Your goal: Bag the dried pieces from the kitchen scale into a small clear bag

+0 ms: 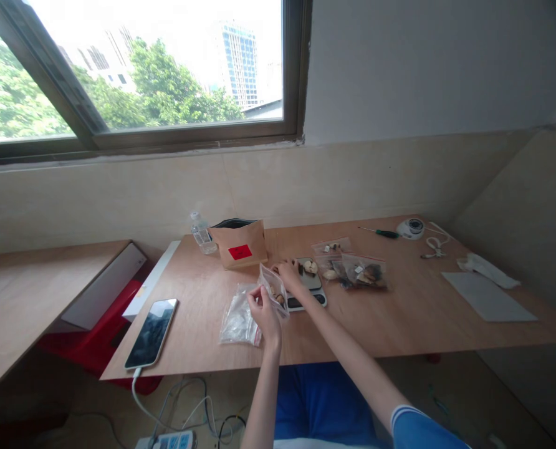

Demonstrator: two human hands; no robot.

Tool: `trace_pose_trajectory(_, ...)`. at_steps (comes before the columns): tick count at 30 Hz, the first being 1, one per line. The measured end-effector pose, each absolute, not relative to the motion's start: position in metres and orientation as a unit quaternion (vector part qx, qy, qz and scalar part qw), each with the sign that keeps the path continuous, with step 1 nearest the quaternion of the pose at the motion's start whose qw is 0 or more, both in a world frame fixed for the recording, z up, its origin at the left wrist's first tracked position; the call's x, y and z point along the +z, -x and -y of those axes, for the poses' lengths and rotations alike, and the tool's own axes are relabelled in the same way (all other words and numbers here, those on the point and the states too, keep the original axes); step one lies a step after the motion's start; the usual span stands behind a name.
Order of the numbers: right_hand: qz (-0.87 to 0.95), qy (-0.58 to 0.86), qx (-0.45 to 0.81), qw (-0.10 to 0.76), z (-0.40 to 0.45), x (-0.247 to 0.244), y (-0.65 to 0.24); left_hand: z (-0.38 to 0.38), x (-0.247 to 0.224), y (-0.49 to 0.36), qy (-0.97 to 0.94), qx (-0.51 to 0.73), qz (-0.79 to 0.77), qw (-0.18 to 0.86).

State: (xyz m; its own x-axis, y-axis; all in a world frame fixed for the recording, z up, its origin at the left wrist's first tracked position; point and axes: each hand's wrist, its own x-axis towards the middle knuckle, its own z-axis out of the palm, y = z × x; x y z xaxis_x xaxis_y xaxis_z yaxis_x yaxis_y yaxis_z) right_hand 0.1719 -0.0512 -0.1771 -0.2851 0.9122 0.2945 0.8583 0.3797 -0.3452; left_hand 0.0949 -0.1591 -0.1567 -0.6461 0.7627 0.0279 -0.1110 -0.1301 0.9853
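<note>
At mid-table, just left of the small scale (308, 284), you hold a clear zip bag (274, 288) raised off the wood, tilted, long axis running from upper left down to lower right, mouth toward the upper left. Your left hand (263, 313) comes up from below with the forearm near vertical, fingers curled shut on the bag's lower edge. Your right hand (289, 272) reaches in across from the right, arm extended, fingers pinched on the bag's far side beside the scale.
</note>
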Motion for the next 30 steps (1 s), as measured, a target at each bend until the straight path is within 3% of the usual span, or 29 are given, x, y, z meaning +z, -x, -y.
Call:
trace_pose_trajectory(2,0.770,0.572,0.093,0.268,0.055,-0.165,-0.180,0.158,-0.160,-0.095,-0.285,0.695,-0.583,0.310)
trace_pose_trajectory(6,0.690,0.539,0.204,0.438,0.071,-0.124,-0.195,0.155,-0.168,-0.097,-0.293,0.688,-0.589,0.306)
trace_pose_trajectory(8,0.688,0.498,0.238,0.471,0.084,-0.103,-0.199,0.153,-0.170,-0.099,-0.295,0.684,-0.592,0.308)
trace_pose_trajectory(12,0.741,0.444,0.254,0.434,0.100,-0.083,-0.204,0.152,-0.172,-0.102,-0.289,0.690,-0.583,0.317)
trace_pose_trajectory(17,0.743,0.494,0.189,0.411,0.085,-0.123,-0.218,0.150,-0.175,-0.098,-0.268,0.688,-0.585,0.334)
trace_pose_trajectory(24,0.785,0.579,0.019,0.219,0.071,-0.187,-0.229,0.150,-0.179,-0.099,-0.269,0.691,-0.575,0.345)
trace_pose_trajectory(30,0.783,0.580,0.019,0.224,0.070,-0.185,-0.224,0.151,-0.180,-0.102,-0.267,0.694,-0.561,0.365)
